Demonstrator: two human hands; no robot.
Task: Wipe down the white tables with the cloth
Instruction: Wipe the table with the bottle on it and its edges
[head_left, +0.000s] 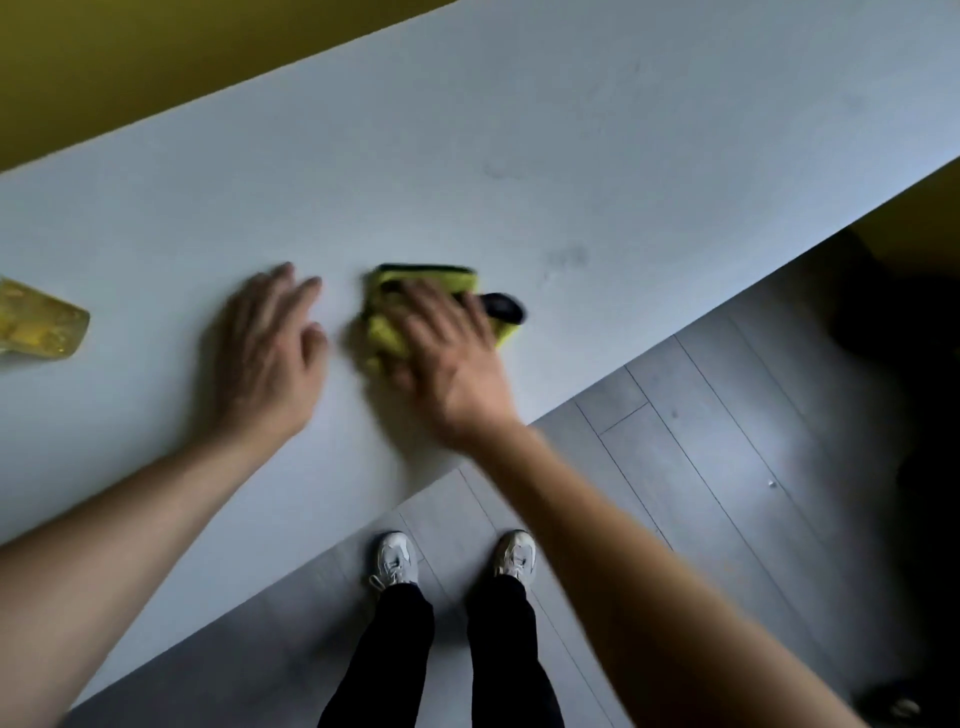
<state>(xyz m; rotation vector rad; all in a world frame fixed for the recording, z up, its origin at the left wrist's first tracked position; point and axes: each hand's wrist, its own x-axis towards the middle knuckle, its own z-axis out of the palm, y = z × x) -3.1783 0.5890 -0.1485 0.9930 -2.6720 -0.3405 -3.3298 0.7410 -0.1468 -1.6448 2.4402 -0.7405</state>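
Landmark: folded yellow-green microfibre cloth w/ dark edging, lying on the long white matte desk, close to the desk's near edge.

Right hand: laid flat on top of the cloth, fingers straight and spread wide, palm down, pressing the cloth onto the desk surface. No curl round the fabric visible. Hand is motion-blurred. It covers most of the cloth; only the far strip, the left portion and a small right corner show.

Small black rounded object: touching the cloth's right side, just past the right-hand fingertips. Blurred; cannot tell what it is or whether it is attached to the cloth.

Left hand: just left of the cloth, apart from it, palm down on bare desk, fingers straight and loosely together, holding nothing.

Translucent yellow plastic item: well left of the cloth, at the frame's left edge, resting on the desk; partly cut off, type unclear.

Faint grey smudges: on the desk to the right of and beyond the cloth.

Near side of the cloth, below desk level: grey plank floor, the person's white trainers and black trouser legs.

Beyond the cloth, past the desk's far edge: mustard-yellow surface.
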